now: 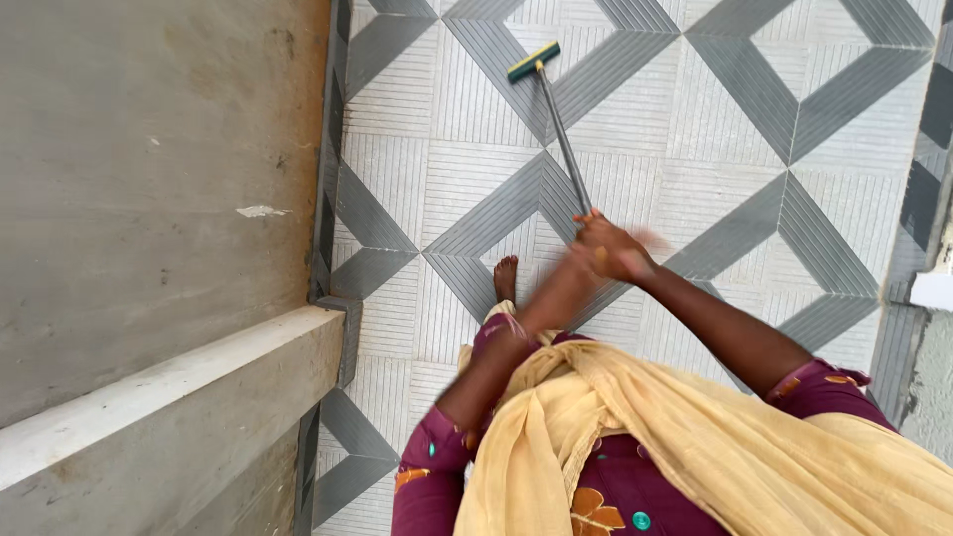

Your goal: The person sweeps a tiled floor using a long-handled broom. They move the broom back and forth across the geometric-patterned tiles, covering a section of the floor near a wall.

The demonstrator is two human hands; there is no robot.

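I am gripping the floor brush by its handle's top end, both hands closing together around it, blurred; its head is resting well ahead on the patterned tiles. It seems light, stiff, best held high.

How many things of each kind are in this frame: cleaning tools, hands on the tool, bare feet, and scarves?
Long-handled floor wiper: 1
Hands gripping its handle, left hand and right hand, blurred and close together: 2
Bare foot on the patterned tile floor: 1
Yellow scarf: 1
Total: 5
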